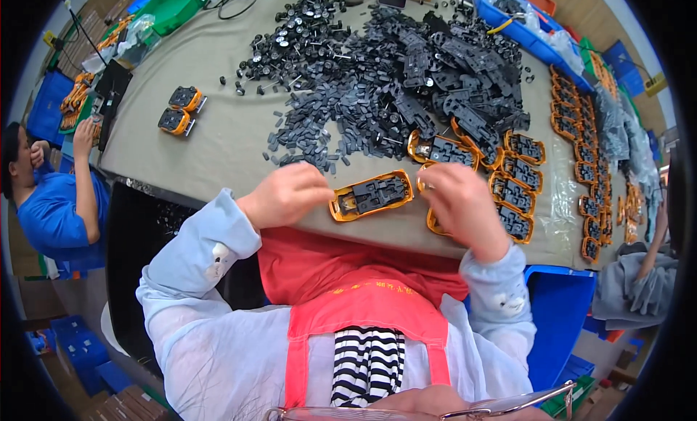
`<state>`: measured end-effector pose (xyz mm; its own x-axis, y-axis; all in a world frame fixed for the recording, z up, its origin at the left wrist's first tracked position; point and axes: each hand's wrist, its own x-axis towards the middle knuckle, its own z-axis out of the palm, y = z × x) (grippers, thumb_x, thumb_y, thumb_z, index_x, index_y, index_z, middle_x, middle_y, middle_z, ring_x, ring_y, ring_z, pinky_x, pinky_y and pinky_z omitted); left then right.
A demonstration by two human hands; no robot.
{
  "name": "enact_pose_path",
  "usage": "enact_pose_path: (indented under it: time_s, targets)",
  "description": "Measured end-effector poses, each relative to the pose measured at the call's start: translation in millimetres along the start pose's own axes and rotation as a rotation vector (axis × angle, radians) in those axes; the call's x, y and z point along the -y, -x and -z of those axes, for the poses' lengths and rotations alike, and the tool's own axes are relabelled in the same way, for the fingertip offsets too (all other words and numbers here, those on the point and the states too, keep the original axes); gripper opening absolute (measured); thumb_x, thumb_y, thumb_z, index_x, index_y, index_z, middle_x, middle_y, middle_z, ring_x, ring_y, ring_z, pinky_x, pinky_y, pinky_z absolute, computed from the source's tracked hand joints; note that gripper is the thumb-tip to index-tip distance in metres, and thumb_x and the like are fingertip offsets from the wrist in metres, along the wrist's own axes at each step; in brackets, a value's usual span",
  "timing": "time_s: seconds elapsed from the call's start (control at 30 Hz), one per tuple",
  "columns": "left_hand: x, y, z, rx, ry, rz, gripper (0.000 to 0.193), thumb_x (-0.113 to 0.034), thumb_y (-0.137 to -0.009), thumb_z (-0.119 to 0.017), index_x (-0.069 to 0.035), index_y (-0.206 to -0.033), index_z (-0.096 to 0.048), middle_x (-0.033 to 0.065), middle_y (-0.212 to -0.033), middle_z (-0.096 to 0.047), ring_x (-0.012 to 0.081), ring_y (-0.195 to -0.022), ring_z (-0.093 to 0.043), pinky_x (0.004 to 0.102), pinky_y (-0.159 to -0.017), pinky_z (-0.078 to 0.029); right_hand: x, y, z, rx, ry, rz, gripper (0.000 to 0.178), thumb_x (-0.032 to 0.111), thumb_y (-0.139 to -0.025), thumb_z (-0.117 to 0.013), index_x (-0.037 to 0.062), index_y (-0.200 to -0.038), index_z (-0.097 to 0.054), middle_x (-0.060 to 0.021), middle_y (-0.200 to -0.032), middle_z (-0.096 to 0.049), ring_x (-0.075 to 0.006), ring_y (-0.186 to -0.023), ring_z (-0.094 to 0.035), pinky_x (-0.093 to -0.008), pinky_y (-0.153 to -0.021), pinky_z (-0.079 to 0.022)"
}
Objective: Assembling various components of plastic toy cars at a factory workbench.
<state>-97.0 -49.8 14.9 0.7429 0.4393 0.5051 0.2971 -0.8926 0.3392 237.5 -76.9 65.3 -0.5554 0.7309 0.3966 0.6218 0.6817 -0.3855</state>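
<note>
An orange toy car body (338, 207) lies upside down at the table's front edge, its dark interior insert facing up. My left hand (289, 193) is at its left end, thumb and fingers pinched together. Whether the fingertips touch the shell or hold a small part, I cannot make out. Just past the right end of the body is my right hand (459, 201), its fingers also curled into a pinch, with what is in them hidden. This hand partly covers more orange car bodies, among them one (443, 151) just beyond it.
Black chassis plates (472, 72), small dark grey pieces (305, 127) and wheels on axles (294, 47) are heaped across the table. Two finished-looking toy cars (181, 110) stand at left. Rows of car bodies (514, 192) line the right side. A person in blue (58, 210) sits at far left.
</note>
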Motion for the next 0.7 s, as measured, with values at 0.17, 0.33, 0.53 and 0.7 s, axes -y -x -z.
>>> enact_pose_path:
  time_s: [0.17,0.33,0.53,0.7]
  targets:
    - [21,6,15,-0.21,-0.073,0.378,0.019,0.002,-0.082,-0.069,-0.005,-0.099,-0.071,0.01,-0.089,-0.062,0.027,-0.08,-0.062,0.036,-0.071,-0.052,-27,-44,-8,0.075,0.143,-0.037,0.028,0.004,-0.08,-0.07,0.0102,-0.107,-0.069,-0.0092,-0.097,-0.065,-0.0301,-0.092,-0.065,-0.0398,-0.077,-0.053]
    - [35,14,24,-0.24,-0.14,0.478,0.008,-0.003,-0.087,-0.068,-0.005,-0.095,-0.07,0.0099,-0.088,-0.062,0.0272,-0.083,-0.062,0.0359,-0.073,-0.052,-43,-81,-40,0.167,0.294,0.234,0.021,0.003,-0.081,-0.069,0.0101,-0.101,-0.068,-0.0102,-0.093,-0.063,-0.0312,-0.086,-0.065,-0.0401,-0.072,-0.053]
    - [39,3,31,-0.262,-0.148,0.497,0.005,-0.007,-0.089,-0.066,-0.007,-0.092,-0.07,0.0096,-0.086,-0.061,0.0285,-0.088,-0.063,0.0382,-0.077,-0.052,-58,-95,-38,-0.104,0.044,0.115,0.021,-0.001,-0.082,-0.069,0.0069,-0.101,-0.067,-0.0088,-0.094,-0.063,-0.0255,-0.083,-0.065,-0.0327,-0.07,-0.053]
    - [81,-13,36,-0.318,-0.277,0.655,0.008,-0.007,-0.09,-0.065,-0.007,-0.095,-0.071,0.0104,-0.088,-0.063,0.0288,-0.084,-0.063,0.0366,-0.073,-0.052,-44,-74,6,-0.233,-0.306,-0.212,0.014,-0.004,-0.085,-0.068,0.0001,-0.098,-0.063,-0.0009,-0.087,-0.059,-0.007,-0.078,-0.059,-0.023,-0.068,-0.048]
